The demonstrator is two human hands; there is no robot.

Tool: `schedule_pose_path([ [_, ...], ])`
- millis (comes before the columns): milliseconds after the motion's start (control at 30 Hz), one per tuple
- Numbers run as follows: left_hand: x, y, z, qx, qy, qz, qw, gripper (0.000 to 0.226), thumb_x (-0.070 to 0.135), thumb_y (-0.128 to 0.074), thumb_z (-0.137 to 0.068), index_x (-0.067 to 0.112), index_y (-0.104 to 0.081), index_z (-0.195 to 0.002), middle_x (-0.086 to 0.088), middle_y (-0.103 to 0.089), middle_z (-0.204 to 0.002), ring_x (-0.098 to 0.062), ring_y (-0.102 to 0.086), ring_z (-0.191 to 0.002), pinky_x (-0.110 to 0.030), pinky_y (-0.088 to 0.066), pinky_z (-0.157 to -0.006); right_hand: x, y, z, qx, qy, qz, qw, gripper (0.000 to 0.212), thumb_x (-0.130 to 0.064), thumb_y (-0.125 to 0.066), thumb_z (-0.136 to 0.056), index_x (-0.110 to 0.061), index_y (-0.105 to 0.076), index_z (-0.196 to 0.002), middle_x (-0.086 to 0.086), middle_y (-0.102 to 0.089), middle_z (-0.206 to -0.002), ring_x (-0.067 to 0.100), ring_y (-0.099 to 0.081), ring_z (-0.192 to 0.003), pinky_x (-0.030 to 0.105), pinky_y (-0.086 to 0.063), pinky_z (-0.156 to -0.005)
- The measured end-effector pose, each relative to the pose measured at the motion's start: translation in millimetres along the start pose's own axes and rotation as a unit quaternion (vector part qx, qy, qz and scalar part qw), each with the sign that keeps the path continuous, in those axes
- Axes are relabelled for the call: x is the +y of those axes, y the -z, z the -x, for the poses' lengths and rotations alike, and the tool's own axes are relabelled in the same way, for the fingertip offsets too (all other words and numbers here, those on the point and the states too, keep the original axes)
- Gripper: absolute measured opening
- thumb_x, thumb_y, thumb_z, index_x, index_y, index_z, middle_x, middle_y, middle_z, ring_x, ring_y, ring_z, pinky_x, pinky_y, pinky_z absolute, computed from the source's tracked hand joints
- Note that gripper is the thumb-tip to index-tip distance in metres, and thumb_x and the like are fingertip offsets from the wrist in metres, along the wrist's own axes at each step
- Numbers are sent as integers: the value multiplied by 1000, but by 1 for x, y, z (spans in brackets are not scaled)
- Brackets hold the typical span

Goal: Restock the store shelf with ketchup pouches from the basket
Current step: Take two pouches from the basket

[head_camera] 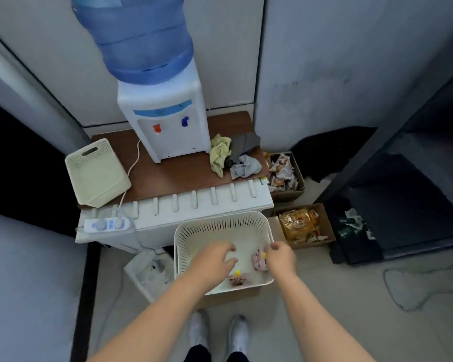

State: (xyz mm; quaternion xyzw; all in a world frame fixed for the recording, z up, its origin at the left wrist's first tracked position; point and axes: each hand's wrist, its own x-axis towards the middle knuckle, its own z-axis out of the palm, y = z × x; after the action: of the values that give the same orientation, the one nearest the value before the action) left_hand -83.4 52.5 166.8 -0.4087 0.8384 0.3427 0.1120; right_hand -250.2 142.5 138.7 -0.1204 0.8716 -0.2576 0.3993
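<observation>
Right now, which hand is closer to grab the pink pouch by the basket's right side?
The right hand, probably. It sits right beside that pouch, at the right wall of the basket. The left hand is over the middle, nearer the other pouch.

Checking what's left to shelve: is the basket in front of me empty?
No, one yellow-capped pouch sits by the right hand and a second pouch by the left hand, in the basket.

A white plastic basket with slotted walls [221,226] holds two small pink pouches with yellow caps [259,262]. One leans at the right wall. The other pouch [237,279] lies by the near wall. A dark shelf [403,197] stands to the right.
</observation>
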Motion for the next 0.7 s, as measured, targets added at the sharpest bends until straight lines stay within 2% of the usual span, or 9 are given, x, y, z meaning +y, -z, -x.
schedule_pose_path([
  [67, -15, -33, -32, -42, 0, -21, 999, 38, 41, -56, -96, 25, -59, -131, 5, -61, -136, -18, -53, -128, -34, -44, -105, 10, -24, -28, -21, -22, 10, 999, 25, -8, -51, -99, 3, -68, -113, 21, -70, -113, 36, -62, -98, 30, -40, -72],
  [100, -23, -48, -48, -61, -1, -32, 998, 41, 42, -57, -95, 25, -59, -132, 4, -60, -137, -18, -53, -129, -35, -44, -105, 17, -38, -44, -30, -29, 11, 999, 23, -8, -51, -98, 2, -67, -111, 21, -71, -111, 34, -61, -93, 29, -39, -71],
  [233, -61, -106, -97, -119, 49, -49, 990, 51, 47, -60, -87, 23, -57, -132, 2, -60, -136, -21, -55, -126, -33, -47, -100, 49, -90, -99, -4, -70, -8, 997, 25, -16, -57, -98, -2, -65, -118, 13, -73, -121, 34, -68, -112, 27, -48, -80],
  [300, -83, -135, -110, -135, 66, -75, 986, 47, 41, -60, -82, 22, -56, -125, 0, -62, -129, -24, -58, -118, -35, -49, -95, 66, -110, -119, 30, -93, -27, 995, 30, -25, -61, -95, -4, -65, -116, 13, -74, -118, 35, -68, -109, 34, -52, -84],
  [367, -102, -158, -122, -144, 44, -133, 980, 38, 31, -61, -84, 19, -54, -120, -3, -62, -123, -27, -59, -113, -36, -50, -90, 80, -128, -137, 58, -115, -29, 991, 32, -31, -60, -91, -7, -67, -112, 14, -75, -109, 36, -70, -101, 36, -55, -82],
  [433, -117, -177, -135, -140, 10, -184, 973, 29, 20, -58, -86, 18, -57, -115, -6, -65, -119, -30, -60, -109, -37, -46, -85, 89, -142, -150, 87, -125, -5, 988, 32, -32, -57, -88, -10, -69, -107, 13, -76, -103, 35, -71, -97, 35, -56, -82],
  [500, -131, -190, -147, -120, -14, -195, 973, 22, 19, -53, -87, 18, -63, -106, -6, -68, -112, -31, -62, -104, -37, -46, -81, 93, -153, -158, 124, -119, 34, 985, 29, -30, -55, -86, -14, -71, -105, 10, -76, -101, 34, -71, -96, 34, -56, -80],
  [600, -149, -202, -163, -73, -41, -108, 991, 17, 32, -55, -89, 20, -66, -95, 0, -69, -98, -24, -62, -95, -35, -46, -76, 95, -161, -165, 150, -95, 67, 982, 24, -30, -57, -93, -14, -74, -99, 11, -76, -97, 34, -70, -93, 32, -48, -70],
  [700, -164, -202, -179, -25, -23, 12, 999, 10, 27, -64, -86, 19, -68, -81, 4, -69, -80, -16, -62, -81, -34, -49, -71, 92, -161, -166, 180, -53, 56, 981, 30, -36, -56, -97, -14, -74, -90, 7, -75, -88, 35, -66, -81, 32, -44, -63],
])
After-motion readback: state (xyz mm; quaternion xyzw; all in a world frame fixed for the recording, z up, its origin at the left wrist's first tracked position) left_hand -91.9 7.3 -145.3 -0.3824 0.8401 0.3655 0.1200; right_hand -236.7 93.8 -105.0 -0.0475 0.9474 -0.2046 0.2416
